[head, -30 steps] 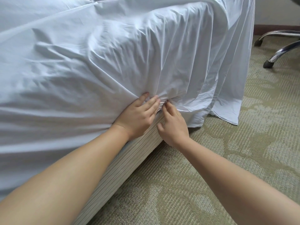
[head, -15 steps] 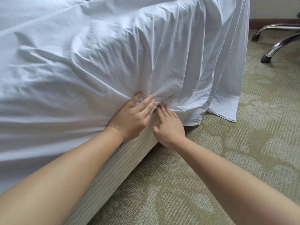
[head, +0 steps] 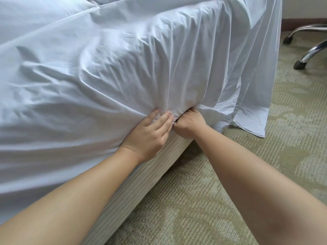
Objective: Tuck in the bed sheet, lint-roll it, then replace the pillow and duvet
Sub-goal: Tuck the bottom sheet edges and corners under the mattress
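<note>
A white bed sheet [head: 109, 71] covers the mattress and is drawn tight down its side. My left hand [head: 150, 133] lies flat with straight fingers against the sheet at the mattress's lower edge. Beside it, my right hand [head: 190, 123] has its fingers pushed into the gap between the mattress and the striped bed base [head: 134, 188], and the fingertips are hidden by gathered cloth. To the right, at the bed's corner, a loose part of the sheet [head: 253, 96] hangs down to the floor.
Patterned beige-green carpet [head: 203, 209] covers the floor in front and to the right. Chrome chair legs with black feet [head: 304, 57] stand at the upper right near a wall with a dark skirting board. A white fold of bedding [head: 95, 0] shows at the top.
My right hand has pushed deeper under the mattress edge, so its fingers are now hidden in the sheet. My left hand stays pressed flat beside it.
</note>
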Demonstrator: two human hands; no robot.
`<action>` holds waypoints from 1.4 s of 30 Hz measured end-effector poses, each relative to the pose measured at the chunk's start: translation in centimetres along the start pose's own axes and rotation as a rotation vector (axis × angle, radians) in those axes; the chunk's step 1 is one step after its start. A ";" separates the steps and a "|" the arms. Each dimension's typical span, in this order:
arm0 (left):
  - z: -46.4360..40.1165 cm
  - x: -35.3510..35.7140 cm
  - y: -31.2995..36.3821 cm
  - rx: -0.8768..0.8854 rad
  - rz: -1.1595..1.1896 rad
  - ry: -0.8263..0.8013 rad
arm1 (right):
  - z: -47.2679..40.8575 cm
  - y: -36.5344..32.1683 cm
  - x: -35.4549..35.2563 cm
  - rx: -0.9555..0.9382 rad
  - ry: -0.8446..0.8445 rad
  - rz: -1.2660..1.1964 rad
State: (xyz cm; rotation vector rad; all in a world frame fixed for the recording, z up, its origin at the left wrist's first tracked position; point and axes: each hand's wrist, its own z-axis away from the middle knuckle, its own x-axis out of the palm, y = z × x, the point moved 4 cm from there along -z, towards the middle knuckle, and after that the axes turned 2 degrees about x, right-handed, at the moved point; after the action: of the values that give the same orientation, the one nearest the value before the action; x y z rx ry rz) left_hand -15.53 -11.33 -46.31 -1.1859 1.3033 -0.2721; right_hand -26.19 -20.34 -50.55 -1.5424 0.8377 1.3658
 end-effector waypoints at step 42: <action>-5.2 0.2 -1.8 -0.128 -0.132 -0.592 | 2.7 3.8 -1.2 -0.174 -0.025 0.209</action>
State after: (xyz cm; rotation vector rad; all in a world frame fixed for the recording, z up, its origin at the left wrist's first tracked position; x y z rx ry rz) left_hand -19.01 -14.90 -44.06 -1.3334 0.7335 0.0723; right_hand -30.87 -19.42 -50.03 -1.6005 0.9050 1.6430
